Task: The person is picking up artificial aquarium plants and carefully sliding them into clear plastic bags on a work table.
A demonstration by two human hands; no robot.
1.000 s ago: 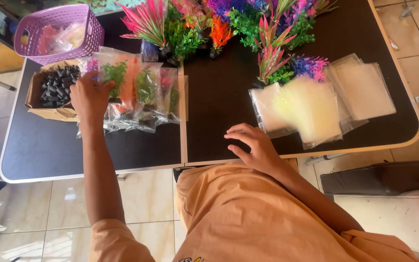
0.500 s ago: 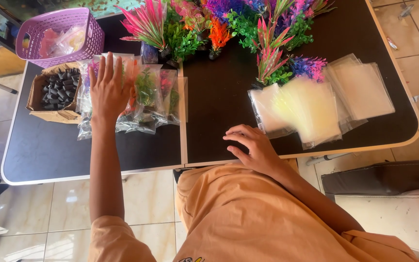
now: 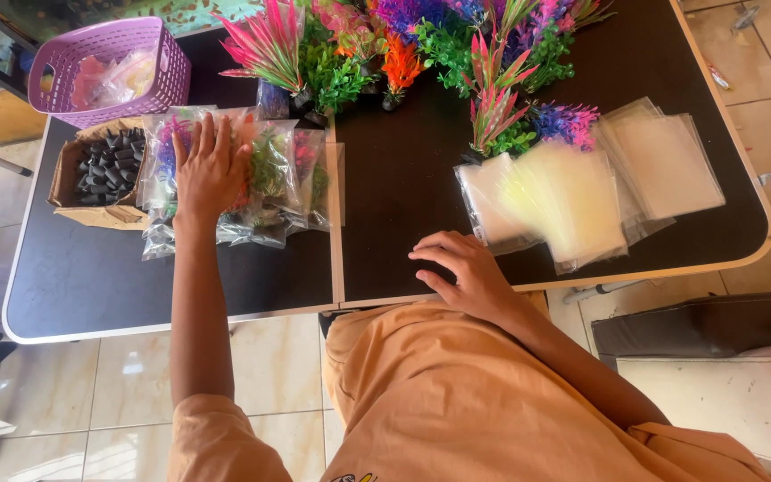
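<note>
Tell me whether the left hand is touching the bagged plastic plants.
Touching. The head view shows the left hand lying flat, fingers spread, on top of the bagged plastic plants, with no gap visible.

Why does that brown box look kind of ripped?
The cardboard box of small black pieces, left of the bagged plants under the left hand, has bent, ragged flaps. Nothing has spilled. The right hand rests on the table.

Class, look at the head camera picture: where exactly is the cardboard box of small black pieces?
The cardboard box sits at the table's far left, just below the purple basket and left of the bagged plants under the left hand.
</note>
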